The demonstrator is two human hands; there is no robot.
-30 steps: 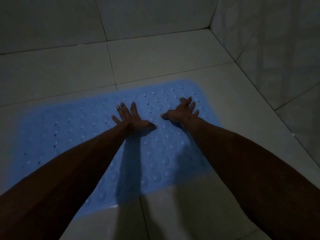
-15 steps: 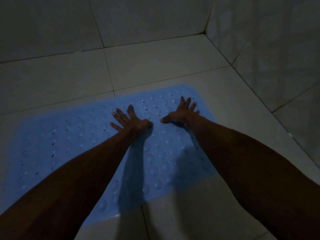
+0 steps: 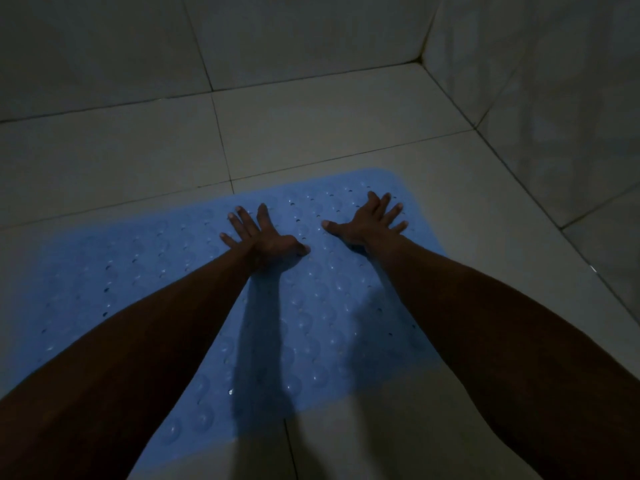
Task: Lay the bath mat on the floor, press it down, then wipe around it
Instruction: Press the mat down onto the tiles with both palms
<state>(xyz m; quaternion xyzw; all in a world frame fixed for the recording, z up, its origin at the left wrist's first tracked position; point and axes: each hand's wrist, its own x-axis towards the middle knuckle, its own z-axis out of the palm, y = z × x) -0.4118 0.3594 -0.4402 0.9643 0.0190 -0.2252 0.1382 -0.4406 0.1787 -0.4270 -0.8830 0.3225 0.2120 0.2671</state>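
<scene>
A light blue rubber bath mat [image 3: 322, 317] with rows of round bumps and small holes lies flat on the tiled floor. My left hand [image 3: 263, 235] rests palm down on the mat near its far middle, fingers spread. My right hand [image 3: 369, 220] lies palm down close to the mat's far right corner, fingers also spread. Neither hand holds anything. My forearms hide part of the mat's near side.
Pale floor tiles [image 3: 311, 133] surround the mat. A tiled wall [image 3: 540, 98] rises on the right and another wall [image 3: 277, 36] at the back; they meet in a corner [image 3: 420, 60]. The room is dim.
Both hands stay flat on the mat and have drifted slightly apart, the right one toward the far right corner. The camera has tilted, so the mat sits lower in view.
</scene>
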